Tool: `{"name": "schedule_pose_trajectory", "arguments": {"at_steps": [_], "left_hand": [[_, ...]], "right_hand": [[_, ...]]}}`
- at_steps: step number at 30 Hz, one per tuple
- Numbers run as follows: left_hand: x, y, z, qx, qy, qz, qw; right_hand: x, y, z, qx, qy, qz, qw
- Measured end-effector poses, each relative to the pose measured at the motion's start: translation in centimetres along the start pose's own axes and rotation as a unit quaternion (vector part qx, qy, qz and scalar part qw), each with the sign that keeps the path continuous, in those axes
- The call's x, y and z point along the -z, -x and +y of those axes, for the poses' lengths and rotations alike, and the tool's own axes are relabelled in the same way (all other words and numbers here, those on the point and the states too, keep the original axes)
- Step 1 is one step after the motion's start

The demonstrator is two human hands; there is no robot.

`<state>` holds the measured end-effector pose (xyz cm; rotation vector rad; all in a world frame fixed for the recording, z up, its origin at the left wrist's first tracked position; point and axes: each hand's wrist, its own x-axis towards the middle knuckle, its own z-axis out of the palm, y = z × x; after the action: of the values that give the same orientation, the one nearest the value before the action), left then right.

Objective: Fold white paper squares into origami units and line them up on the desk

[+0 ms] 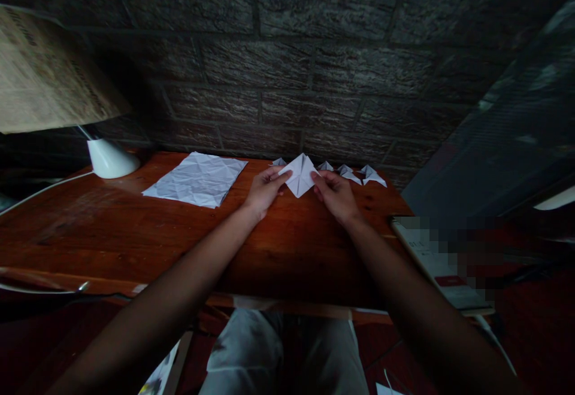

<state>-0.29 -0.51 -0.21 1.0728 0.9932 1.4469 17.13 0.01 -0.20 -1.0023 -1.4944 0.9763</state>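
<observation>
Between my two hands is a white sheet of paper folded into a diamond shape (pixel 298 178), raised a little over the wooden table. My left hand (pixel 266 190) pinches its left corner, thumb on top. The right corner is gripped by my right hand (pixel 335 193) in the same way. Behind them, along the wall side of the table, stand several small folded paper pieces; one peaked piece (pixel 372 176) is farthest right. A stack of creased white paper sheets (pixel 197 178) lies flat to the left of my left hand.
The wooden table (pixel 112 233) backs onto a dark block wall (pixel 287 66). A lamp with a white base (pixel 112 158) and a printed shade (pixel 49 72) stands at the left. A flat board-like object (pixel 442 263) lies beyond the table's right edge. A white cable (pixel 45 188) runs leftward.
</observation>
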Motion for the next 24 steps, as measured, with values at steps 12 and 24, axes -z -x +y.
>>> {"name": "schedule_pose_trajectory", "arguments": {"at_steps": [12,24], "left_hand": [[-0.9,0.5,-0.8,-0.068,-0.041,-0.069,0.994],[0.0,0.0,-0.5,-0.001,0.064,-0.093,0.994]], "right_hand": [[0.0,0.2,-0.2,0.102,0.122,0.111,0.981],[-0.6,0.6,-0.8,0.131,0.103,0.047,0.985]]}}
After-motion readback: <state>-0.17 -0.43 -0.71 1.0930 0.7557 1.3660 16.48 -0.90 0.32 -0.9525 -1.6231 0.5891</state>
